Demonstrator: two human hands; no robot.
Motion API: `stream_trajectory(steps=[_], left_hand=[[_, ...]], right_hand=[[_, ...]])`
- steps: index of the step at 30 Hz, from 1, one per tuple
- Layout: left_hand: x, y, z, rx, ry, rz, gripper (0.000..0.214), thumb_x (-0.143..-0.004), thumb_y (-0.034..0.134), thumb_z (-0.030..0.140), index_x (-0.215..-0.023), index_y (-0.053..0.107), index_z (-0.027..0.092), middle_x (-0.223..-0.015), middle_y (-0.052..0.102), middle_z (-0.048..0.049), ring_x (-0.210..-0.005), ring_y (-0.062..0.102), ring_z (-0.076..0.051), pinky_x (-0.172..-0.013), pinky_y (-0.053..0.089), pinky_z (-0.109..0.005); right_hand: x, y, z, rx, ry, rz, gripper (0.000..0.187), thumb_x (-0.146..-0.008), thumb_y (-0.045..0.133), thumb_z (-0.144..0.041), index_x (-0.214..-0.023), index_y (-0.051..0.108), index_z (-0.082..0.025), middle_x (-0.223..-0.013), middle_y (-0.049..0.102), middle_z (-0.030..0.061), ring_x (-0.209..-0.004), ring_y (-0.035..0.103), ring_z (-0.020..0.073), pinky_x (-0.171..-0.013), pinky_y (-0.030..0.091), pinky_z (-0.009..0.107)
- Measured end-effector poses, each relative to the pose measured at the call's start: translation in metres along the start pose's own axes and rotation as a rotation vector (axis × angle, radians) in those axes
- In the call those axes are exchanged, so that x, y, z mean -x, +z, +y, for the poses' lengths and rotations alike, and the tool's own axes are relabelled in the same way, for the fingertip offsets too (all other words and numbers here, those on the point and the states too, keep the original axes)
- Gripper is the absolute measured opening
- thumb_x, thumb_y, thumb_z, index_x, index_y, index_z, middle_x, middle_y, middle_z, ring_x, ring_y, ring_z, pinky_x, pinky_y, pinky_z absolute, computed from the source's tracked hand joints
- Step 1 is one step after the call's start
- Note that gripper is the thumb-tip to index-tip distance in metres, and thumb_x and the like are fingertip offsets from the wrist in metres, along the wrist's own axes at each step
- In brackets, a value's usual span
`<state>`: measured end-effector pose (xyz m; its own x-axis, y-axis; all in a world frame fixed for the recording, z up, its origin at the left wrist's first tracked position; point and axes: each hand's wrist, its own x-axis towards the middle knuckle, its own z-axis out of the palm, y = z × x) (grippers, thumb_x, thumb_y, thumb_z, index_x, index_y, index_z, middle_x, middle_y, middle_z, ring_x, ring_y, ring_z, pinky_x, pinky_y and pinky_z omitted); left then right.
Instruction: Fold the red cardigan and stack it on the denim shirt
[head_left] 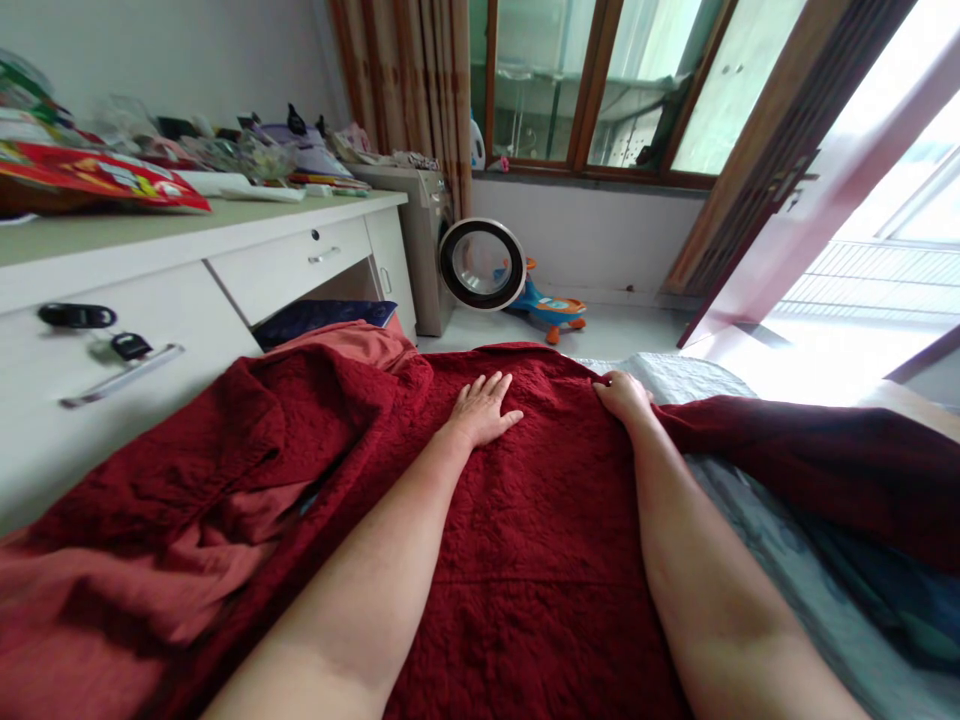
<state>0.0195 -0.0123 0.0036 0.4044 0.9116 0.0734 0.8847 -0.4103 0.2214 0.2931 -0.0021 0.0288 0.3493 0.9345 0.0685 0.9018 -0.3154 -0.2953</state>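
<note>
A dark red quilted-looking garment (532,530) lies spread out before me, with one sleeve (795,440) stretched to the right. On the left its folded part shows a salmon-pink side (225,560). My left hand (484,408) rests flat on the red cloth, fingers spread. At the garment's right edge, my right hand (626,393) has its fingers closed on the cloth. Beneath the garment is a pale grey-blue bed cover (675,373), visible at the far edge and on the right.
A white cabinet (300,260) with drawers runs along the left, with packets and clutter on top. Keys (131,346) hang from a drawer lock. Beyond stand a washing machine (416,240) with its round door (450,265) swung out, a blue-orange ride-on toy (551,305) and an open door (810,190).
</note>
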Motion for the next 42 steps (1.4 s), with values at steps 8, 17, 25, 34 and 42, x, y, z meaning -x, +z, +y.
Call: stream_trajectory(steps=[8, 17, 25, 34, 42], left_hand=[[0.002, -0.005, 0.005, 0.016, 0.075, -0.071, 0.063, -0.094, 0.037, 0.051, -0.152, 0.023, 0.029, -0.162, 0.016, -0.0028, -0.147, 0.016, -0.026, -0.117, 0.016, -0.051], [0.001, -0.002, 0.004, 0.013, 0.06, -0.079, 0.069, -0.092, 0.036, 0.061, -0.152, 0.023, 0.029, -0.162, 0.017, -0.0058, -0.147, 0.017, -0.028, -0.117, 0.016, -0.052], [0.0, 0.0, 0.004, -0.004, 0.039, -0.038, 0.069, -0.089, 0.04, 0.061, -0.15, 0.025, 0.033, -0.161, 0.019, -0.0033, -0.146, 0.016, -0.033, -0.115, 0.018, -0.056], [0.003, -0.002, -0.007, -0.024, -0.134, -0.03, 0.075, -0.087, 0.026, 0.073, -0.151, 0.026, 0.034, -0.16, 0.023, -0.0048, -0.145, 0.02, -0.039, -0.114, 0.017, -0.059], [0.004, -0.009, -0.036, -0.052, -0.436, -0.005, 0.076, -0.089, 0.031, 0.067, -0.148, 0.034, 0.02, -0.158, 0.026, -0.0162, -0.145, 0.021, -0.035, -0.114, 0.023, -0.05]], right_hand=[[-0.001, -0.025, 0.002, -0.196, -0.019, 0.607, 0.03, -0.081, 0.042, -0.018, -0.099, 0.066, -0.021, -0.105, 0.057, 0.0095, -0.087, 0.054, 0.0204, -0.079, 0.043, 0.033], [0.001, 0.0, -0.001, -0.009, 0.022, 0.368, 0.051, -0.081, 0.057, -0.036, -0.126, 0.053, -0.014, -0.13, 0.048, 0.0188, -0.12, 0.042, 0.0351, -0.099, 0.031, 0.051], [0.033, 0.027, -0.068, -0.014, -0.477, 0.08, 0.054, -0.094, 0.038, -0.04, -0.143, 0.04, -0.017, -0.154, 0.033, 0.013, -0.139, 0.03, 0.0264, -0.113, 0.022, 0.047], [0.009, 0.039, -0.023, 0.117, -0.189, -0.128, 0.067, -0.096, 0.022, -0.058, -0.147, 0.034, -0.017, -0.159, 0.023, 0.0127, -0.145, 0.018, 0.0293, -0.114, 0.017, 0.054], [0.008, 0.042, -0.022, 0.131, -0.163, -0.105, 0.068, -0.095, 0.023, -0.058, -0.148, 0.034, -0.017, -0.159, 0.022, 0.0126, -0.145, 0.017, 0.0301, -0.115, 0.018, 0.053]])
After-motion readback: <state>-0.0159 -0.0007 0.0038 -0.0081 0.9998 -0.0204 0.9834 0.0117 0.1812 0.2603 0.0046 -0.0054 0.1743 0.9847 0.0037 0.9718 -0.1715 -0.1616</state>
